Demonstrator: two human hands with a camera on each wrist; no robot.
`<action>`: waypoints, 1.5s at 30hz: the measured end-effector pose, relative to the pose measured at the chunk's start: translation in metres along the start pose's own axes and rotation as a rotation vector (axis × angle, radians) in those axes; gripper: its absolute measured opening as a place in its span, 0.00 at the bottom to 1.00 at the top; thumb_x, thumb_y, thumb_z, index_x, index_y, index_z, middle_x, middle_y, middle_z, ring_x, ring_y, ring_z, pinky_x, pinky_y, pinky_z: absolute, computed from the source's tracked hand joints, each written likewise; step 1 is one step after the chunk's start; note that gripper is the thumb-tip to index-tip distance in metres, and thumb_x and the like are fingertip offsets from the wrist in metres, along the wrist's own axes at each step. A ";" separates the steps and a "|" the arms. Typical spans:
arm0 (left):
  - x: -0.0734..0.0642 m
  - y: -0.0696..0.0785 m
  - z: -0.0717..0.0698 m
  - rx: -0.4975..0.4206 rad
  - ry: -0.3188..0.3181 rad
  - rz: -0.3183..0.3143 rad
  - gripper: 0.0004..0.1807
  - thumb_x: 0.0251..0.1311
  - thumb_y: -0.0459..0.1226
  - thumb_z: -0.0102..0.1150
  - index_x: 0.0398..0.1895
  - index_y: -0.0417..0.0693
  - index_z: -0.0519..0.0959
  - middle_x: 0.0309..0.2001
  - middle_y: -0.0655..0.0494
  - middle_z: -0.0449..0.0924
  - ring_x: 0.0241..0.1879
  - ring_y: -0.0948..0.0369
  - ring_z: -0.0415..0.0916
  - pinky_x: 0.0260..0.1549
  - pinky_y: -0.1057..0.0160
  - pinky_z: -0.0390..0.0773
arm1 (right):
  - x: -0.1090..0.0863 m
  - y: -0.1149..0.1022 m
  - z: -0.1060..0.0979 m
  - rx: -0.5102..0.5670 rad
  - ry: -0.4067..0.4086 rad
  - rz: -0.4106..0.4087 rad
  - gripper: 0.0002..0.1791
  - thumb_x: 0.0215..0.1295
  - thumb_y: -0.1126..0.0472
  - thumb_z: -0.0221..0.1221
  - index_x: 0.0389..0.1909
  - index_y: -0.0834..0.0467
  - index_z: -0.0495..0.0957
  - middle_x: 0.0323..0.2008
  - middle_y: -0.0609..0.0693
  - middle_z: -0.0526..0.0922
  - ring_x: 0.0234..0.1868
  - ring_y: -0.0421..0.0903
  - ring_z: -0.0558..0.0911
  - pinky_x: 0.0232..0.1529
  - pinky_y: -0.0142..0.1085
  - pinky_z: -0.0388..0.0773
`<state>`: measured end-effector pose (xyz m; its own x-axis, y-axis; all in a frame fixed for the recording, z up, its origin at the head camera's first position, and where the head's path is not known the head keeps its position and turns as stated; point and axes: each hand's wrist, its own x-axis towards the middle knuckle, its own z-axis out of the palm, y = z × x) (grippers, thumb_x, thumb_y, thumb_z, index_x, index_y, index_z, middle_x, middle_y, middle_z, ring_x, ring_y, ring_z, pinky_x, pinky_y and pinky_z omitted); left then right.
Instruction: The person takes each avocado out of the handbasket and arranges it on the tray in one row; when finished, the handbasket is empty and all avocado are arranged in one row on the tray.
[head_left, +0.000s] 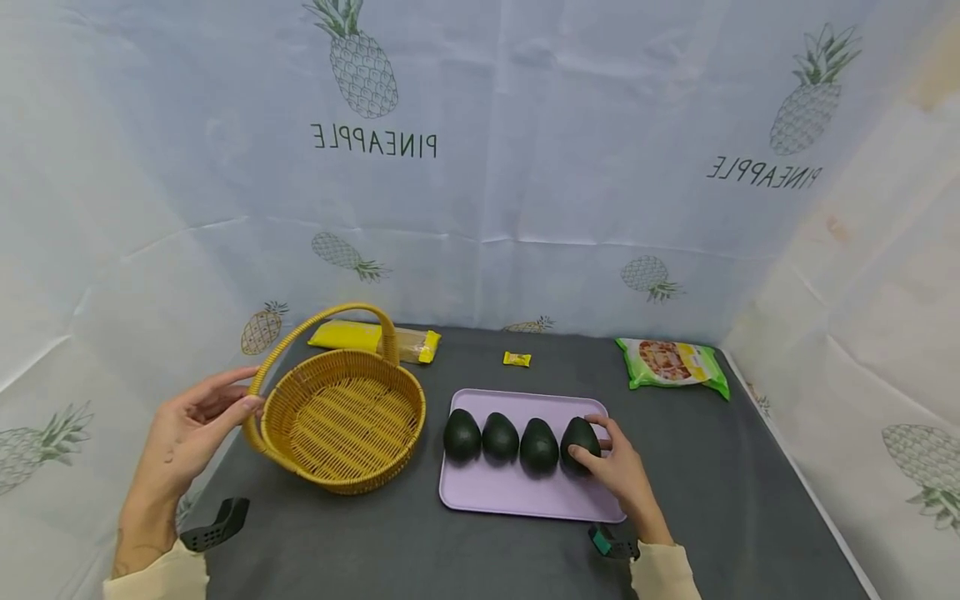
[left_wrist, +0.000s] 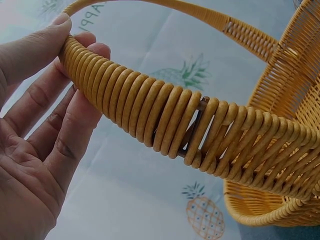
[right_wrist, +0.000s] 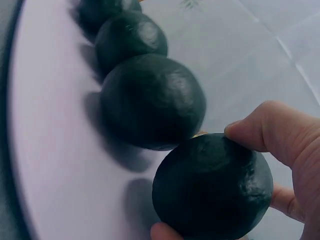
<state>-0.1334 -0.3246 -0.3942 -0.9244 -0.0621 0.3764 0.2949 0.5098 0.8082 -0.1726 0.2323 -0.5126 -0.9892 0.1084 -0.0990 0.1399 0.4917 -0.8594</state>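
Note:
My left hand (head_left: 187, 425) pinches the handle (left_wrist: 125, 97) of a yellow-brown woven basket (head_left: 285, 408) between thumb and fingers. Nothing lies inside the basket, which stands on the table left of a lilac tray (head_left: 517, 496). On that tray several dark green avocados stand in a row. The rightmost avocado (head_left: 580, 446) is between the thumb and fingers of my right hand (head_left: 622, 471). In the right wrist view the held avocado (right_wrist: 212, 187) sits close beside its neighbour (right_wrist: 152, 102); the fingers on its far side are mostly hidden.
Behind the basket lies a long yellow package (head_left: 348, 335) with a clear section. A small yellow packet (head_left: 517, 359) rests beyond the tray, and a green food bag (head_left: 671, 364) sits at the back right. Pineapple-printed cloth (head_left: 525, 208) walls the dark grey table (head_left: 375, 542).

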 end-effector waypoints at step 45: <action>-0.002 0.003 0.001 0.002 -0.001 0.014 0.25 0.66 0.28 0.63 0.67 0.41 0.75 0.41 0.73 0.86 0.36 0.68 0.85 0.35 0.74 0.82 | -0.007 -0.004 -0.001 -0.272 -0.034 -0.073 0.42 0.66 0.41 0.65 0.72 0.61 0.64 0.55 0.70 0.81 0.52 0.62 0.83 0.48 0.55 0.81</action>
<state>-0.1308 -0.3220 -0.3925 -0.9206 -0.0541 0.3868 0.3069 0.5124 0.8021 -0.1666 0.2299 -0.5078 -0.9973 0.0380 -0.0624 0.0708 0.7116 -0.6990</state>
